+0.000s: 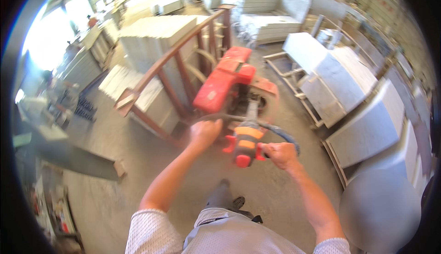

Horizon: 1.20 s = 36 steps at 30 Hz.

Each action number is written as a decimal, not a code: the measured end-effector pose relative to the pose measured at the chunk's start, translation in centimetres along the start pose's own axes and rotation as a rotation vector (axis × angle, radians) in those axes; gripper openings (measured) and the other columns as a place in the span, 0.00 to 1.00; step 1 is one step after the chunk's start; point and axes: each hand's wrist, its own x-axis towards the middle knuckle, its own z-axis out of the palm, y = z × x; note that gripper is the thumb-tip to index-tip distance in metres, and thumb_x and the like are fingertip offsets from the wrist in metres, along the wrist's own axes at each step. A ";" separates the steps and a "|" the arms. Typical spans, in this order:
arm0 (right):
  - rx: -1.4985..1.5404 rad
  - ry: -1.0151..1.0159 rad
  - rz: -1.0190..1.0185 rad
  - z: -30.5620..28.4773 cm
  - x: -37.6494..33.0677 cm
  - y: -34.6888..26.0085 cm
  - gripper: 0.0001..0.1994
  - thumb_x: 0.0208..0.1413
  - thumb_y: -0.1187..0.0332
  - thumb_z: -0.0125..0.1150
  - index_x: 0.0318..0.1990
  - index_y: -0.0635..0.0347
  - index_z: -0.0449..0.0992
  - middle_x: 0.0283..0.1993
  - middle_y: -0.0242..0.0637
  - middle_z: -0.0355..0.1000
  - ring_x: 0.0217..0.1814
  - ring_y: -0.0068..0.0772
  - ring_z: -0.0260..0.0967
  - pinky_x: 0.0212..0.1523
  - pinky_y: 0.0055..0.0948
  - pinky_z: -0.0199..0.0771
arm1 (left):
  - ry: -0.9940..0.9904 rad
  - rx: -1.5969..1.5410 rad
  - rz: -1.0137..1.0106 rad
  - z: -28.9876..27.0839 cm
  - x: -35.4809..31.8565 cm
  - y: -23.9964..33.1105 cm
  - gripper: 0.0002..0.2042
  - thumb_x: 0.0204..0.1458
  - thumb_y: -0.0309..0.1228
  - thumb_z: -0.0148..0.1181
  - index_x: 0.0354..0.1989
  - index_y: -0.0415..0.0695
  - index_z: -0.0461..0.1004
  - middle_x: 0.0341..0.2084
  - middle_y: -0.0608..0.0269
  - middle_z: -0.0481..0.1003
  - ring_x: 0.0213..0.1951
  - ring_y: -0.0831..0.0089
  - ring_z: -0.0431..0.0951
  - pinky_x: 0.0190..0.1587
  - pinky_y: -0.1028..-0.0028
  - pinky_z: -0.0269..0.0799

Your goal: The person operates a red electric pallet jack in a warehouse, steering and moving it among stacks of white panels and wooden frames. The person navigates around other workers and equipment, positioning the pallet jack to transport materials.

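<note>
In front of me stands a red electric pallet truck (220, 81), its tiller reaching back toward me. At the end of that tiller is a black and orange control handle (248, 143) with red levers on its sides. My right hand (281, 155) is closed at the handle's right side, by the red lever. My left hand (205, 133) is curled into a fist left of the tiller, beside a dark bar; what its fingers hold is hidden. A brown metal rack (171, 47) rises just left of the truck.
White stone slabs (158, 29) stand stacked behind and inside the rack. More slabs (337, 88) lean on frames along the right. A grey beam-like piece (78, 160) juts in from the left. Concrete floor (285, 199) lies around my feet.
</note>
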 end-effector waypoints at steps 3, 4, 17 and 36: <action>0.011 0.058 -0.117 -3.4 3.4 2.6 0.33 0.62 0.33 0.43 0.26 0.49 0.83 0.24 0.37 0.78 0.29 0.43 0.77 0.33 0.40 0.74 | -0.027 -0.150 -0.203 0.1 4.2 1.9 0.14 0.65 0.39 0.46 0.42 0.45 0.77 0.27 0.54 0.82 0.31 0.51 0.84 0.29 0.57 0.77; 0.008 0.090 -0.126 -4.1 4.2 3.3 0.32 0.63 0.34 0.44 0.25 0.49 0.82 0.24 0.36 0.78 0.29 0.43 0.77 0.32 0.39 0.74 | -0.040 -0.151 -0.225 0.2 5.4 2.5 0.15 0.66 0.40 0.44 0.44 0.47 0.78 0.26 0.55 0.82 0.32 0.53 0.84 0.30 0.58 0.77; 0.030 0.021 -0.180 -13.3 16.7 14.6 0.26 0.63 0.40 0.48 0.29 0.46 0.84 0.25 0.30 0.79 0.27 0.34 0.76 0.30 0.30 0.73 | -0.085 -0.273 0.116 -1.0 18.4 6.8 0.24 0.65 0.49 0.44 0.28 0.47 0.81 0.23 0.55 0.80 0.30 0.53 0.82 0.31 0.53 0.71; 0.032 -0.032 -0.473 -24.1 46.1 30.0 0.26 0.64 0.44 0.53 0.26 0.56 0.82 0.22 0.41 0.75 0.23 0.45 0.73 0.26 0.37 0.70 | -0.021 -0.264 -0.207 1.4 45.6 12.4 0.25 0.64 0.53 0.45 0.29 0.49 0.82 0.21 0.60 0.80 0.30 0.61 0.83 0.37 0.60 0.71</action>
